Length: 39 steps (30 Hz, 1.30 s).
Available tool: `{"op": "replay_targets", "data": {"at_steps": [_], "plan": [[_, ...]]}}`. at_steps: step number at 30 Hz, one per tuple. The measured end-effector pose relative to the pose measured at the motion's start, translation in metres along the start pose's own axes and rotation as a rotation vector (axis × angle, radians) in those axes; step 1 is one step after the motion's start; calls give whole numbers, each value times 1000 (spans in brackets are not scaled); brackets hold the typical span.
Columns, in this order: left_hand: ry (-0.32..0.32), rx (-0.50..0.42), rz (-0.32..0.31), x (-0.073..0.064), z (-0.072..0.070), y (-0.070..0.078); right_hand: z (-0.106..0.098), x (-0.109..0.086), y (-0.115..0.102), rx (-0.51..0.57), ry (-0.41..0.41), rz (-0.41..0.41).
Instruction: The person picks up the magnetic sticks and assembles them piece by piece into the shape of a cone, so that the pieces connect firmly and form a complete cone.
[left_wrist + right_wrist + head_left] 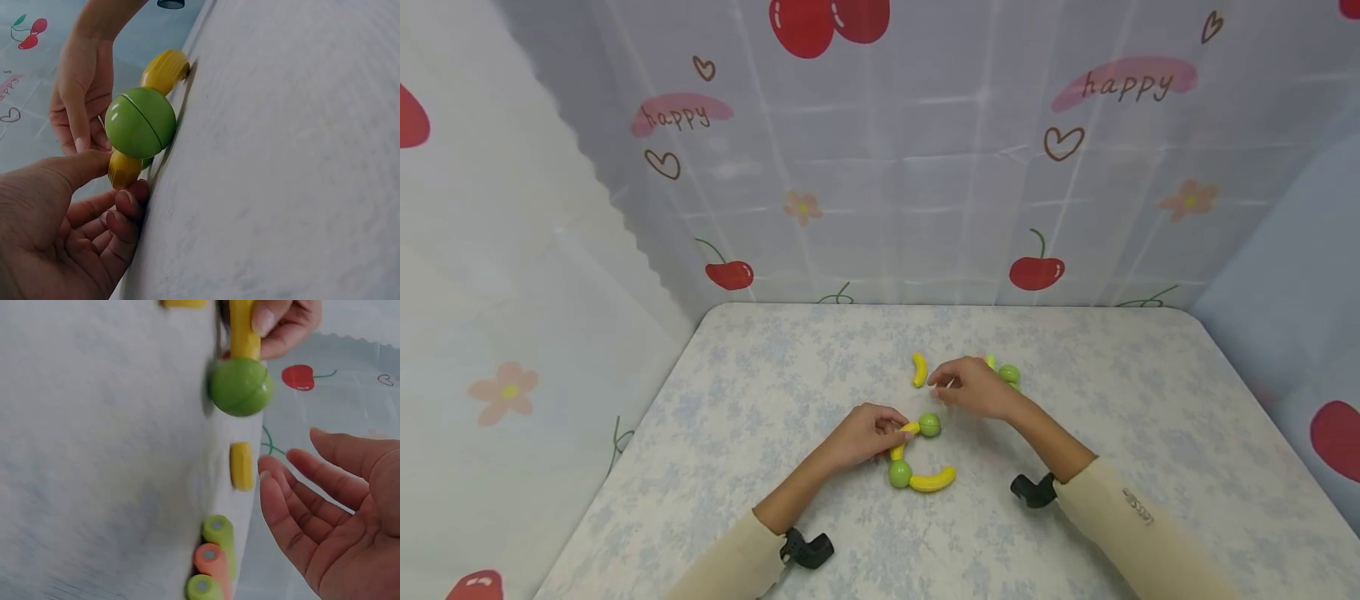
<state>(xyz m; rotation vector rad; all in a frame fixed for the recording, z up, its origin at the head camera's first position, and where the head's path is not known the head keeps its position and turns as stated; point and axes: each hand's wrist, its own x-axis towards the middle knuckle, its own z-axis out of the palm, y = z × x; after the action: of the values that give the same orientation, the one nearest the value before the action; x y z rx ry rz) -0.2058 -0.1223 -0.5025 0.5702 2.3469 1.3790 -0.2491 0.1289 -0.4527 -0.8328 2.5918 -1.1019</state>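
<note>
The left hand point(868, 433) pinches, between thumb and fingers, a curved yellow piece point(897, 453), which is around the middle of the table point(737, 450), a little toward the left edge. At its end nearer to the back edge, this piece touches a green ball point(929, 425). At its other end it touches a second green ball point(900, 474), and from this ball one more yellow piece point(932, 480) goes toward the right edge, so the four make a bent row. Whether the pinched piece itself touches the table, I cannot tell.

The right hand point(973, 387) is above the table, nearer to the back edge; its fingers are loosely bent and hold nothing. Just beside its fingertips, on the side of the left edge, lies a loose yellow piece point(920, 370). On its other side, toward the back right corner, another green ball point(1009, 373) is partly hidden. The right wrist view shows two green sticks point(219, 531) with a pinkish-orange stick point(211, 557) between them, lying side by side.

Behind the back edge hangs a curtain point(910, 175) with cherries, hearts and the word "happy".
</note>
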Motion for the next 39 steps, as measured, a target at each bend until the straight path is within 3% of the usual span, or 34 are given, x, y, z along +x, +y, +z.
{"op": "replay_targets", "data": {"at_steps": [7, 14, 21, 31, 39], "plan": [[-2, -24, -9, 1, 0, -3, -11, 30, -5, -113, 66, 92], [4, -37, -24, 1, 0, -6, -6, 58, 2, -216, 63, 182], [1, -48, -31, 2, -1, -5, 4, 77, 5, -196, 33, 296], [-5, -52, -20, 3, -1, -4, 15, 84, 5, -269, 85, 314], [-3, -60, -34, 1, 0, -3, 11, 68, -4, -198, 121, 273]]}}
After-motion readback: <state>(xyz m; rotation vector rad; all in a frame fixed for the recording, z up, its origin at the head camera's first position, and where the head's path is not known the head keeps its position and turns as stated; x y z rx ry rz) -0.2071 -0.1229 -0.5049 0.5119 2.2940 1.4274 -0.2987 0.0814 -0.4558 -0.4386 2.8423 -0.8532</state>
